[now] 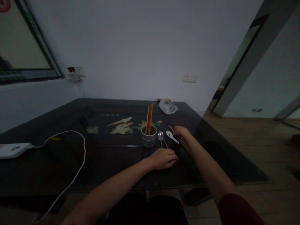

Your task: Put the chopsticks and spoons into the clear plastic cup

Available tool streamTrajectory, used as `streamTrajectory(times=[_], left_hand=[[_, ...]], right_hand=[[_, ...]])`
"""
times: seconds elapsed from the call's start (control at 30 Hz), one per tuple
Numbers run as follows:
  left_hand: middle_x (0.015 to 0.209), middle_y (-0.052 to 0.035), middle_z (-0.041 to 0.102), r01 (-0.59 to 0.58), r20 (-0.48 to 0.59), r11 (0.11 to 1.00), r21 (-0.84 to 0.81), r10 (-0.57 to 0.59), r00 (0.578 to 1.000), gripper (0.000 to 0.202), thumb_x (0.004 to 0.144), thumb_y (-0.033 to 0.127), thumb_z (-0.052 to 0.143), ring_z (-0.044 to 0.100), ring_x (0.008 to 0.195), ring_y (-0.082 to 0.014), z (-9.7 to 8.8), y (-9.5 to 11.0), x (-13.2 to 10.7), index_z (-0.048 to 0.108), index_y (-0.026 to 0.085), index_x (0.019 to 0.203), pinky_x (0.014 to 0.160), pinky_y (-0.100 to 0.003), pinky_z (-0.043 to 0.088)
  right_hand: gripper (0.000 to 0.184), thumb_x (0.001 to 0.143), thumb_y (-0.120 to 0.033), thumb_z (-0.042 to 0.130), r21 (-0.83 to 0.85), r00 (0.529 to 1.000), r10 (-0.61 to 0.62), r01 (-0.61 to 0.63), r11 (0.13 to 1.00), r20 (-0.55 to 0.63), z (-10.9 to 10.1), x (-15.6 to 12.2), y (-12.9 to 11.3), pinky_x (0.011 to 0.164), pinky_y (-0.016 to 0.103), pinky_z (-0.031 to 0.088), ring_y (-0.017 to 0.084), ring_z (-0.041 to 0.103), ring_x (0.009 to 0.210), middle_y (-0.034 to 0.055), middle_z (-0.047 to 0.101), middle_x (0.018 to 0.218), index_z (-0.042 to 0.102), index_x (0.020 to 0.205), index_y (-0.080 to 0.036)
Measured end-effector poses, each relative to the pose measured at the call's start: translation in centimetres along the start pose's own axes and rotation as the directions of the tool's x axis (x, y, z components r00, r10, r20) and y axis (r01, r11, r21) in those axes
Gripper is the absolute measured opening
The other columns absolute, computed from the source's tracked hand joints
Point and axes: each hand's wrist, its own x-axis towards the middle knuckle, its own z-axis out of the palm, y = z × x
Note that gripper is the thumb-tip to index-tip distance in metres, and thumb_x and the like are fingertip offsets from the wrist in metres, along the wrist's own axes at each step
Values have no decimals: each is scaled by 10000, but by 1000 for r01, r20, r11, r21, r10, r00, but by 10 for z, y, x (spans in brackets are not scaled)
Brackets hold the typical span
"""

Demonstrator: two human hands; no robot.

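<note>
Dark tabletop (112, 159) bears chopsticks (186, 147) beneath the right hand (182, 132).

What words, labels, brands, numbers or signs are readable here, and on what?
None reads clearly.
Tabletop: a row of faint characters near the bird picture, too blurred.
White spoon: bluish mark, too small.
White device at left: a dark oval mark, unreadable.
At the window: a red mark, cut off.

We note a deep maroon sleeve (239, 209), plain-looking, with a curved hem where the bare right forearm (208, 165) emerges. Left forearm (117, 181) bare too — slim, narrowing downward. Left hand (164, 158) and right hand (181, 132) ungloved. Across the lap we log a near-black garment (168, 212) — cut too dim to tell.
</note>
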Motion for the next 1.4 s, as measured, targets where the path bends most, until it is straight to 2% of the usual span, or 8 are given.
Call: streamTrajectory(times=[0.27, 0.47, 0.57, 0.67, 0.77, 0.97, 1.17, 1.4], left_hand=[[971, -43, 643, 2, 13, 1000, 18, -2, 1000, 204, 904, 242, 433, 595, 908, -152, 1, 0, 1, 595, 194, 1018, 786, -242, 458], [966, -43, 646, 34, -6, 998, -48, -34, 999, 201, 890, 219, 450, 596, 919, -157, 1, 2, 0, 608, 203, 1012, 822, -254, 454], [951, -38, 654, 169, -89, 961, -217, -192, 977, 200, 876, 188, 456, 604, 883, -147, -1, 4, 3, 618, 191, 991, 791, -241, 462], [875, -31, 661, 308, -150, 850, -426, -403, 903, 197, 867, 174, 459, 606, 787, -133, -8, 5, 8, 625, 166, 972, 718, -230, 471], [849, -33, 659, 341, -166, 766, -545, -497, 851, 224, 866, 225, 487, 601, 746, -134, -23, 3, 11, 611, 149, 1037, 669, -230, 472], [894, -38, 669, 333, -163, 740, -584, -508, 846, 260, 839, 291, 560, 600, 746, -141, -52, -5, -7, 630, 158, 1051, 638, -229, 467], [843, -39, 687, 370, -246, 718, -590, -596, 764, 186, 825, 291, 590, 617, 738, -151, -42, -20, -35, 670, 140, 900, 693, -258, 485], [766, -29, 665, 391, -301, 775, -497, -577, 760, 139, 809, 260, 609, 598, 667, -134, -35, -21, -40, 659, 133, 834, 627, -235, 470]], right_hand=[[402, 790, -263, 602, 13, 977, 6, -4, 1000, -213, 6, -19, 15, 845, 329, 464, 290, 590, 1095, 208, 612, 1157, 594, 1162, -110], [287, 860, -307, 501, 47, 947, -38, 55, 997, -318, -9, -50, 35, 778, 302, 457, 272, 631, 1003, 180, 654, 1061, 632, 1035, -122], [242, 874, -316, 481, 123, 908, -152, 215, 969, -391, -19, -77, 42, 677, 264, 445, 229, 662, 821, 127, 688, 867, 645, 881, -138], [226, 875, -305, 480, 258, 829, -299, 454, 853, -471, -25, -107, 40, 575, 228, 417, 169, 625, 657, 72, 668, 732, 610, 777, -148], [242, 862, -347, 492, 386, 714, -458, 684, 620, -529, -26, -132, 27, 530, 224, 414, 147, 577, 593, 28, 626, 667, 588, 748, -157], [235, 848, -366, 535, 438, 538, -522, 842, 313, -662, -19, -144, -10, 557, 220, 435, 135, 558, 632, 16, 607, 698, 614, 798, -150], [237, 847, -365, 553, 420, 488, -554, 871, 256, -674, -9, -131, -40, 600, 230, 444, 152, 583, 691, 27, 635, 745, 635, 818, -144], [232, 841, -360, 577, 425, 489, -588, 868, 257, -644, 6, -119, -46, 621, 234, 459, 154, 598, 717, 31, 650, 774, 651, 850, -140]])
